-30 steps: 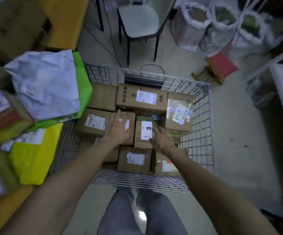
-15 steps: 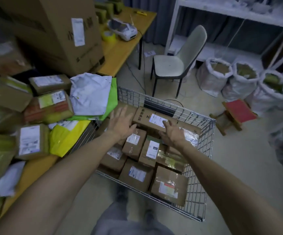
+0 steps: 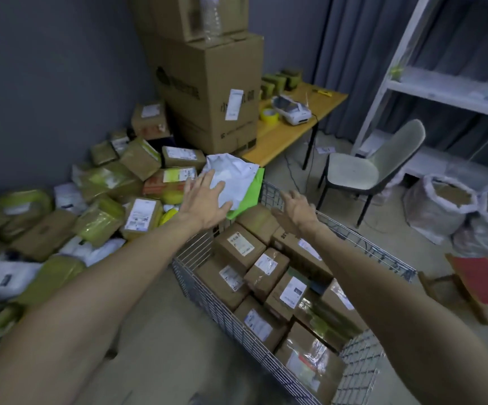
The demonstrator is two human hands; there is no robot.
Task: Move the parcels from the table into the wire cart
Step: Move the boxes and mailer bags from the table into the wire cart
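Far to the left, a heap of parcels (image 3: 142,213) covered the near end of the bench (image 3: 292,138): taped cardboard boxes with white labels, yellow-green wrapped packs and pale bags, tumbled against the grey wall. Behind them a large cardboard carton (image 3: 213,92) stood on the bench with another carton on top of it, and a clear plastic bottle (image 3: 211,17) stood upright on the stack.

At the heap's right edge a white poly mailer (image 3: 232,175) lay over a green mailer (image 3: 251,190), both hanging out over the rim of the wire cart (image 3: 359,363). The left hand (image 3: 204,204) was stretched out over the white mailer, palm down, its fingers straight and spread and gripping nothing; whether they touched the bag could not be told.

Just right of it, the right hand (image 3: 295,211) hung above the cart's far end, palm turned inward, fingers loosely extended and empty. Below both forearms the cart stood on the floor beside the bench, packed with brown labelled boxes (image 3: 241,247) lying close together.

Further back on the bare bench top sat a roll of yellow tape (image 3: 267,114) and, beside it, a white label printer (image 3: 291,109). Right of the bench stood a pale chair (image 3: 354,168), then a white shelf unit (image 3: 441,92), filled white sacks (image 3: 438,206) and a small red-topped stool (image 3: 482,279).
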